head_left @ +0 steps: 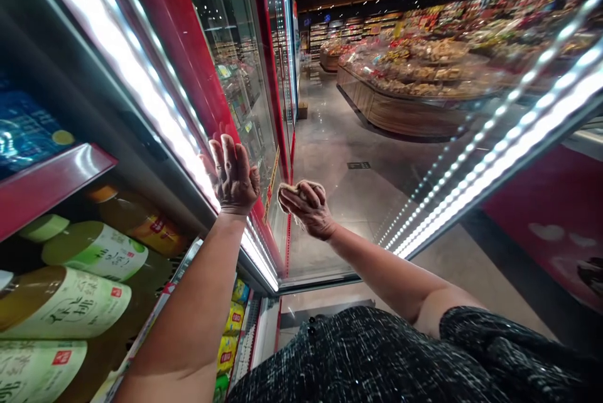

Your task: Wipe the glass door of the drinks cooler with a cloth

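Observation:
My left hand (233,180) lies with fingers stretched out against the red frame (169,20) of the cooler, just beside a bright light strip. In my right hand (313,214) is a bunched beige cloth (288,194), the fingers wrapped around it. That hand is in front of the glass door (358,227), close to its red-edged hinge side; whether the cloth touches the glass I cannot tell. The door stands swung out, and a row of lights runs along its right edge.
Bottled drinks (85,302) fill the cooler shelves on the left, with yellow packs (230,318) lower down. Through the glass show a tiled floor (325,120) and a round wooden display stand (400,105) heaped with packaged goods. A pink panel (546,202) is at the right.

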Motion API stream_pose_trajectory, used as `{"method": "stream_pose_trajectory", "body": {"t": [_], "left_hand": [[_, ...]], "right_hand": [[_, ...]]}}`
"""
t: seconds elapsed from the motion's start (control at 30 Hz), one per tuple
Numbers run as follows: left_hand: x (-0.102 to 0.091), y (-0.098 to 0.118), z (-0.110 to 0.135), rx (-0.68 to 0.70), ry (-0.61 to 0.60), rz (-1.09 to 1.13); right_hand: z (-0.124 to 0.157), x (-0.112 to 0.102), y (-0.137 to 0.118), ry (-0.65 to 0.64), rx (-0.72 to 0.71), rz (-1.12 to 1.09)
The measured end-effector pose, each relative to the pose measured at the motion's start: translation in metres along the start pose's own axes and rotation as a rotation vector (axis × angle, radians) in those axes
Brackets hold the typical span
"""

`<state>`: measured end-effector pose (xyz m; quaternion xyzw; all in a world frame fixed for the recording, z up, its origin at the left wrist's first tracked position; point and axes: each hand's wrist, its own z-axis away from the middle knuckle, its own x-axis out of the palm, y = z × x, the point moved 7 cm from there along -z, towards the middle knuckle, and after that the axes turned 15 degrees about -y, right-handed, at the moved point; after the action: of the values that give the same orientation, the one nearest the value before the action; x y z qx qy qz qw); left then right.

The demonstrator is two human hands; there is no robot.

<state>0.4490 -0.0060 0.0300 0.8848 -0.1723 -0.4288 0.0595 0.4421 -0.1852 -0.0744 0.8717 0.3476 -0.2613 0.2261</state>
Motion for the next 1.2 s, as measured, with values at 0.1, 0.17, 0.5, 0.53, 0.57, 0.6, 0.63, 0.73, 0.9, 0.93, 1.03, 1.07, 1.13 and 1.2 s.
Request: {"method": "stream_pose_trajectory", "body": {"t": [0.1,0.17,0.5,0.53,0.57,0.6,0.63,0.73,0.9,0.93,1.03,1.07,1.13,1.2], "left_hand": [[-0.004,0.006,-0.002,0.016,-0.017,-0.011],[-0.006,0.008,-0.002,0.014,-0.028,-0.001],[-0.064,0.036,-0.015,0.111,0.048,-0.108],[-0.074,0.039,-0.025,0.129,0.053,-0.103],[-0.081,0.041,-0.036,0.138,0.027,-0.077],[-0.084,0.042,-0.048,0.14,-0.024,-0.048],[-0.085,0.042,-0.059,0.135,-0.065,-0.022],[-0.079,0.042,-0.08,0.104,-0.131,0.001],[-0.071,0.042,-0.08,0.126,-0.11,-0.016],[-0.072,0.042,-0.078,0.132,-0.103,-0.02],[-0.075,0.043,-0.076,0.139,-0.097,-0.024],[-0.076,0.043,-0.076,0.14,-0.096,-0.024],[-0.077,0.043,-0.077,0.143,-0.094,-0.022],[-0.078,0.044,-0.078,0.147,-0.091,-0.018]], "right_hand": [[-0.012,0.005,0.005,-0.011,0.168,-0.011],[-0.017,0.01,-0.005,-0.01,0.166,0.014],[0.003,0.031,-0.041,-0.187,-0.126,-0.117],[0.0,0.028,-0.041,-0.177,-0.12,-0.114],[-0.004,0.026,-0.041,-0.176,-0.112,-0.116],[-0.009,0.025,-0.041,-0.185,-0.104,-0.126],[-0.015,0.025,-0.042,-0.2,-0.094,-0.141],[-0.031,0.031,-0.049,-0.212,-0.039,-0.174],[-0.021,0.058,-0.083,-0.188,-0.146,-0.138],[-0.014,0.063,-0.09,-0.199,-0.207,-0.137],[-0.007,0.062,-0.096,-0.22,-0.315,-0.143],[-0.013,0.057,-0.092,-0.215,-0.304,-0.145],[-0.034,0.042,-0.082,-0.187,-0.219,-0.144],[-0.061,0.03,-0.073,-0.152,-0.083,-0.148]]}}
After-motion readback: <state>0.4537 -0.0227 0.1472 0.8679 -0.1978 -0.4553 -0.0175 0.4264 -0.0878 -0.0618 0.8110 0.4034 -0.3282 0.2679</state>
